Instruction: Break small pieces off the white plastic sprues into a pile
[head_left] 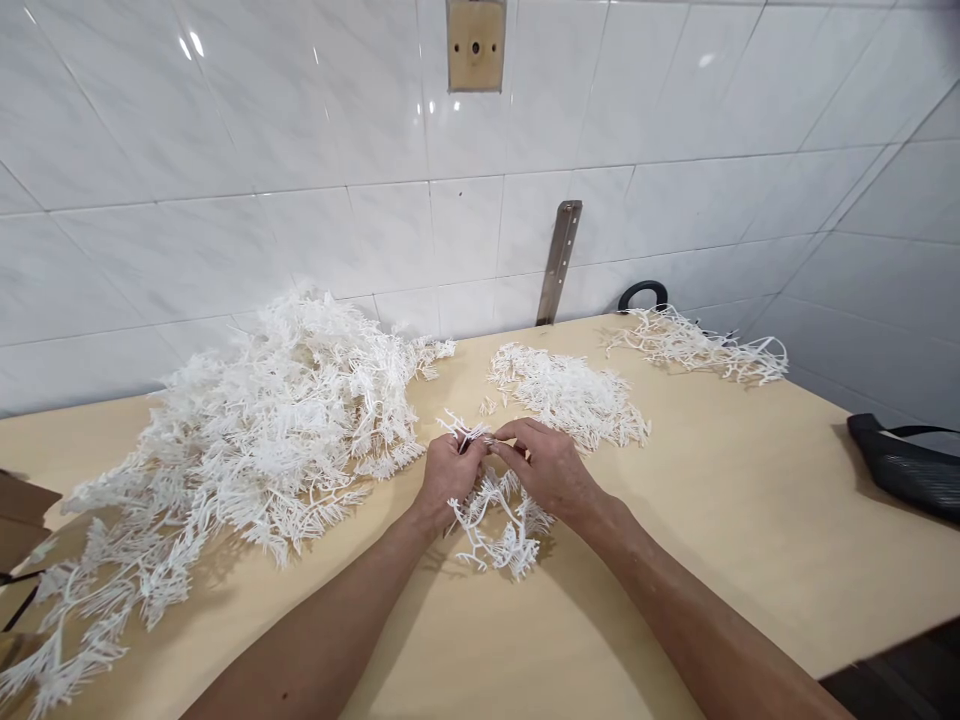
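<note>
Near the middle of the table, my left hand (452, 468) is closed around a white branching plastic sprig (495, 530), which hangs below and between both hands. The fingertips of my right hand (546, 462) pinch at the sprig's upper part, close to my left thumb. A large heaped pile of white sprigs (285, 420) lies to the left. Just beyond my right hand is a smaller pile of short white pieces (570, 390). Bare white stems (697, 345) lie in a loose bunch at the back right.
The pale wooden table (750, 500) meets a white tiled wall. A metal strip (559, 262) leans against the wall, and a black ring (643, 292) sits behind the stems. A black object (904, 465) is at the right edge, a brown box (21, 515) at the left.
</note>
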